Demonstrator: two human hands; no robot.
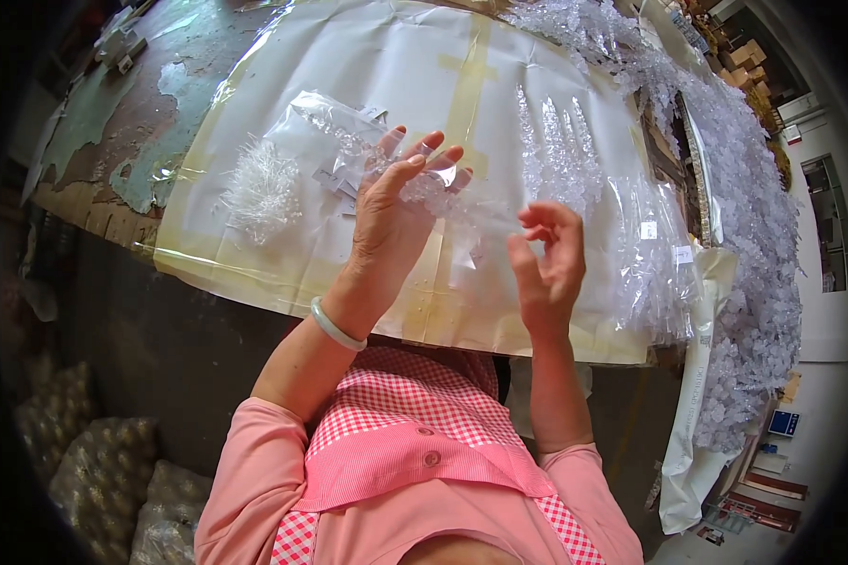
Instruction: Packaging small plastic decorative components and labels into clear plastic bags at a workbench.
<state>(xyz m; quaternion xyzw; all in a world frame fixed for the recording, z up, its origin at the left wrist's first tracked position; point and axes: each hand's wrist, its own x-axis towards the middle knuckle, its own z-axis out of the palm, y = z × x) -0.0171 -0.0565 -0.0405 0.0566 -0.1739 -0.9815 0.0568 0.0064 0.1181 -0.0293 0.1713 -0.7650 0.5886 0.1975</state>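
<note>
My left hand [393, 212] is raised over the table with its palm turned up and fingers curled around a clear plastic piece [428, 191]. A pale bracelet circles that wrist. To its right hovers my right hand [551, 268], fingers bent, with a small gap between thumb and fingertips and nothing visible in them. Beyond the left hand lies a clear plastic bag [316, 108] with small white tags [333, 181] by it. A bundle of thin white strings [262, 191] sits to the left. Clear icicle-shaped ornaments [561, 155] are laid out beyond my right hand.
White sheeting taped with yellow strips covers the table [367, 52]. Bagged, tagged clear ornaments [652, 264] lie at the right edge. A large heap of clear plastic pieces [749, 254] fills the far right. Full sacks [104, 476] stand on the floor at lower left.
</note>
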